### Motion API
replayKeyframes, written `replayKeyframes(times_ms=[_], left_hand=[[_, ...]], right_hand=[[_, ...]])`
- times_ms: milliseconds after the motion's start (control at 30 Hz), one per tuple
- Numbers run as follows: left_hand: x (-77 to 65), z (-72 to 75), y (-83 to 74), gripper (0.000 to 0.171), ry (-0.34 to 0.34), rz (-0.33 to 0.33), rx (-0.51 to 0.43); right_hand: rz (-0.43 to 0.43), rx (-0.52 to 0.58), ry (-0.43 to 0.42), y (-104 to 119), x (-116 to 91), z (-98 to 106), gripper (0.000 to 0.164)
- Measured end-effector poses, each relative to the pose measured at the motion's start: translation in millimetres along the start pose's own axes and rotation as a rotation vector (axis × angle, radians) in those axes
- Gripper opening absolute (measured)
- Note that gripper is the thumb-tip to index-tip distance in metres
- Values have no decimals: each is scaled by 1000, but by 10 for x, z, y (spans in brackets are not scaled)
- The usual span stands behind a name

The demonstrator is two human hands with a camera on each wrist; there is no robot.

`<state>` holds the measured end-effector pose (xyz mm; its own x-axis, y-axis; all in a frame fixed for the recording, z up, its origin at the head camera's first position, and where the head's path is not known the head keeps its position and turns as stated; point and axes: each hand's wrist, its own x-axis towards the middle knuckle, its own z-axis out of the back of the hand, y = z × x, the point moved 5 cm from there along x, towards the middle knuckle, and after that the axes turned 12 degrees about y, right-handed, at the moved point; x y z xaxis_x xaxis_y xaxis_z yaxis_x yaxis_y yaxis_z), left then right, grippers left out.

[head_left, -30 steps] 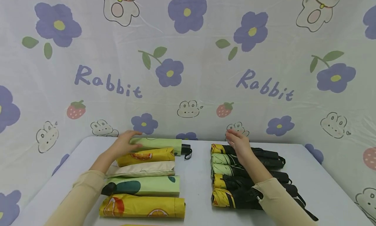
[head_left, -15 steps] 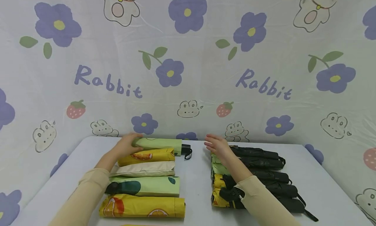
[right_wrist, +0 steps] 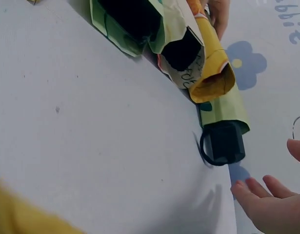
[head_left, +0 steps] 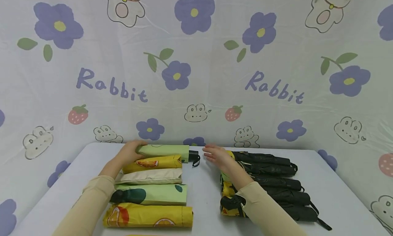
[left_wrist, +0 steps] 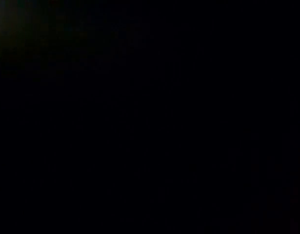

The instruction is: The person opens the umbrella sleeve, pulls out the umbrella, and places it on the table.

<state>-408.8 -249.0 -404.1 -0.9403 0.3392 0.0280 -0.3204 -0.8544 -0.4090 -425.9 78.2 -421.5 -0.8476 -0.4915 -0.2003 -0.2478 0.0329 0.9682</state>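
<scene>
A folded umbrella in a light green sleeve point(head_left: 167, 150) lies at the back of the left row, its black handle point(right_wrist: 227, 142) and wrist loop sticking out to the right. My left hand point(head_left: 128, 153) holds the sleeve's left end, thumb on the near side. My right hand point(head_left: 218, 157) hovers to the right of that handle, fingers extended and apart from it. In the right wrist view, these fingers point(right_wrist: 267, 190) show near the handle's end. A yellow orange-print sleeve point(head_left: 153, 163) lies just in front of the green one. The left wrist view is almost wholly black.
Nearer on the left lie a cream sleeve point(head_left: 150, 176), a green sleeve point(head_left: 165, 194) and a yellow sleeve point(head_left: 147, 215). Several folded black umbrellas point(head_left: 285, 185) with yellow or green ends form a row under my right forearm. A patterned cloth point(head_left: 196, 75) hangs behind the white table point(head_left: 202, 195).
My right hand has moved left from above the black umbrellas toward the green umbrella's handle. My left hand has settled slightly lower onto its sleeve.
</scene>
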Motion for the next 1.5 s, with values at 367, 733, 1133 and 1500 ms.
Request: replayKeyframes(times_ms=[367, 733, 1133, 1500], left_hand=[[-3, 14, 2, 35, 10, -65, 102], [-13, -2, 67, 34, 16, -88, 83], [-65, 1, 173, 40, 32, -58, -11], [-47, -5, 219, 41, 68, -22, -86]], right_hand=[[-56, 36, 5, -151, 102, -120, 57], [2, 80, 44, -149, 155, -110, 54], [-45, 242, 49, -196, 210, -129, 49], [37, 109, 61, -130, 225, -278, 53]])
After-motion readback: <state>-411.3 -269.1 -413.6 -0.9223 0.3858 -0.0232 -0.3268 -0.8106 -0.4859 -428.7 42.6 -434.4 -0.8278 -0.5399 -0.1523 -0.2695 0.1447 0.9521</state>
